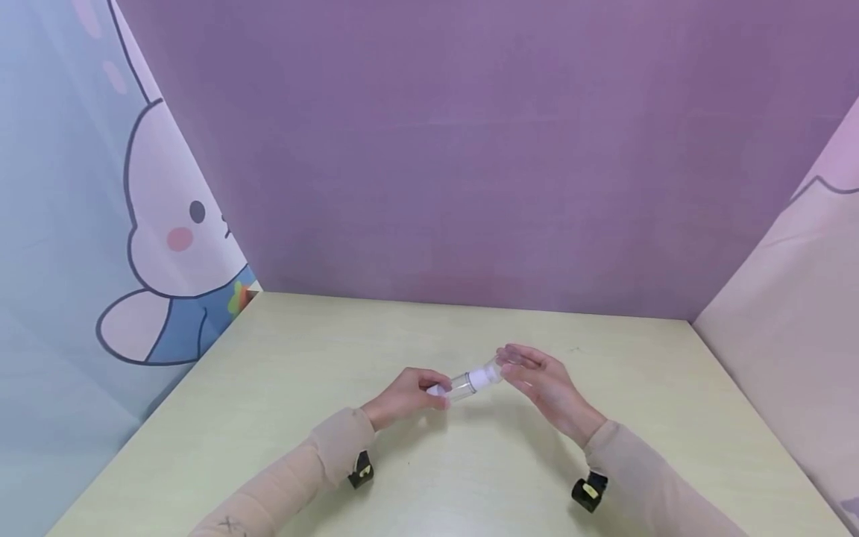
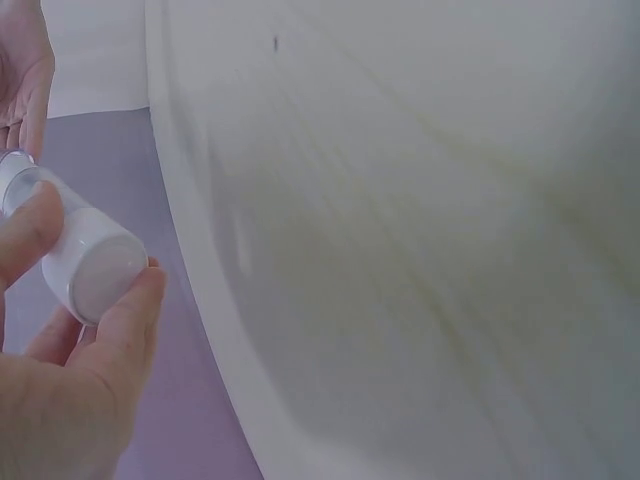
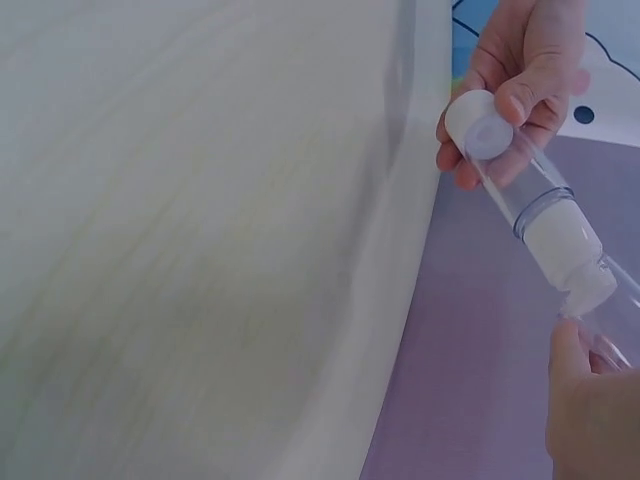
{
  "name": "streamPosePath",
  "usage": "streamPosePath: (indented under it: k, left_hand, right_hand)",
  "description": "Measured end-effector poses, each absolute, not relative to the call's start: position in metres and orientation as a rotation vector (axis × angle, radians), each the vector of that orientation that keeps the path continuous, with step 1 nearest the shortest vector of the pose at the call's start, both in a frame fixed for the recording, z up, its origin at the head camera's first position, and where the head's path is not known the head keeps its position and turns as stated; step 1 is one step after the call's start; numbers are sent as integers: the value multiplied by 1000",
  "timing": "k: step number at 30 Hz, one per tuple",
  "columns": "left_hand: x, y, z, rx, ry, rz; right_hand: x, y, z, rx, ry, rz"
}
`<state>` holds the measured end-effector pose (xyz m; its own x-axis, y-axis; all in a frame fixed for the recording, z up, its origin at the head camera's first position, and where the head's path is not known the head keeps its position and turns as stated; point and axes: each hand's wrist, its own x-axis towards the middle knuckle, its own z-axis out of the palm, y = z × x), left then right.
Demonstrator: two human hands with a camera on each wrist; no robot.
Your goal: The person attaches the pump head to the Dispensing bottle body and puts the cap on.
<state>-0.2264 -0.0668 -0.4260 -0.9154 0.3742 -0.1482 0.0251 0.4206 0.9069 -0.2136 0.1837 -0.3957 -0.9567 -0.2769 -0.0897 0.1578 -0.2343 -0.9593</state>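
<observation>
A slim pump bottle (image 1: 460, 386) with a clear body is held tilted above the table between both hands. My left hand (image 1: 406, 397) grips its lower end, thumb on one side and fingers on the other, around the white base (image 2: 95, 265). A white collar (image 3: 562, 240) and a small white pump nozzle (image 3: 588, 288) show at the upper end. There my right hand (image 1: 549, 389) holds a clear cap (image 3: 622, 300) between thumb and fingers. The cap lies at the nozzle; whether it is seated on the collar I cannot tell.
Below the hands spreads a pale yellow-green table (image 1: 322, 343). A purple panel (image 1: 470, 149) rises behind its far edge. Printed cloth (image 1: 60, 224) with a cartoon rabbit hangs at the left, and a pale cloth (image 1: 792, 321) at the right. Dark wrist devices (image 1: 590, 492) hang under the sleeves.
</observation>
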Motion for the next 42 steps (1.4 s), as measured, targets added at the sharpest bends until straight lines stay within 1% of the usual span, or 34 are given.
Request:
streamPosePath:
  k: [12, 27, 42]
  left_hand:
    - [-231, -65, -432, 339, 2338, 1519]
    - [-231, -58, -432, 366, 2293, 1569]
    - [-231, -45, -439, 441, 2252, 1611]
  right_hand:
    - [-212, 180, -391, -157, 1753, -2248]
    - [-213, 175, -392, -125, 1755, -2242]
    - [-211, 176, -387, -198, 2098, -2055]
